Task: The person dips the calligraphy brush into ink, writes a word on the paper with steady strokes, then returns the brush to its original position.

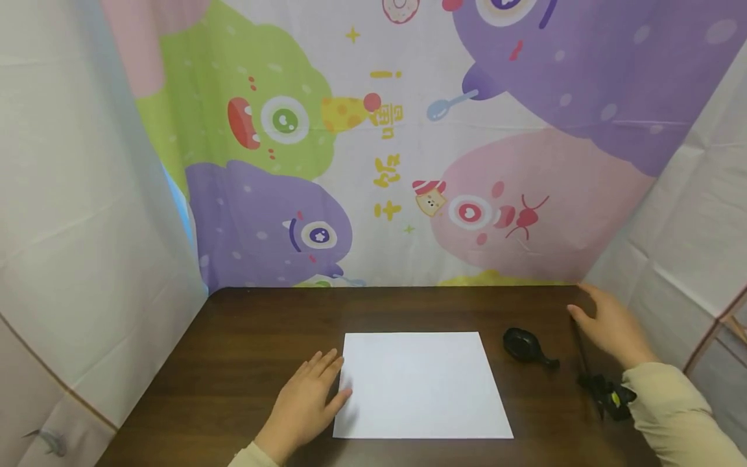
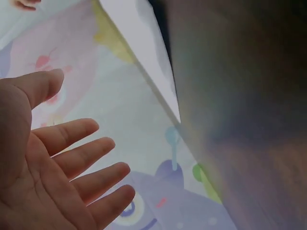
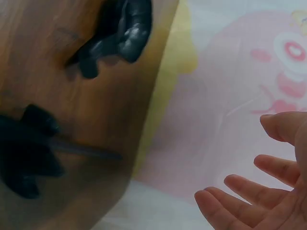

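Note:
A white sheet of paper [image 1: 420,386] lies flat on the dark wooden table. My left hand [image 1: 306,399] is at its left edge with fingers spread and nothing held; in the left wrist view the palm and straight fingers [image 2: 98,182] show. Over the table's right side, my right hand [image 1: 615,327] also holds nothing, its fingers loosely extended in the right wrist view. Just right of the paper lies a glossy black rounded thing with a narrow neck [image 1: 523,345]. Below my right hand is a black flapped thing [image 1: 609,395] with a thin shaft and a yellow-green spot; my sleeve is close to it.
A patterned cloth [image 1: 385,246] with cartoon creatures hangs behind the table's far edge. Pale cloth walls stand at the left [image 1: 64,194] and right [image 1: 665,259]. Bare wooden tabletop [image 1: 233,363] extends left of the paper.

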